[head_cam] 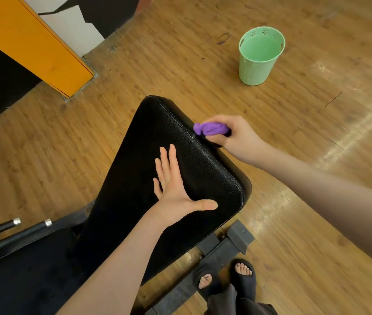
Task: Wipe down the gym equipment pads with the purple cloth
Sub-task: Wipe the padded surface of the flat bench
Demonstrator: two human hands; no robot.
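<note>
Head view: the side edge of the black pad (148, 169) is being wiped. The purple cloth (210, 129) is bunched in the closed fingers (217, 138) of the right hand (235, 135) and pressed to the stitched seam. The left hand (176, 192) is laid flat, fingers spread and empty, bracing the pad. A stroke along the seam is judged to be called for next.
</note>
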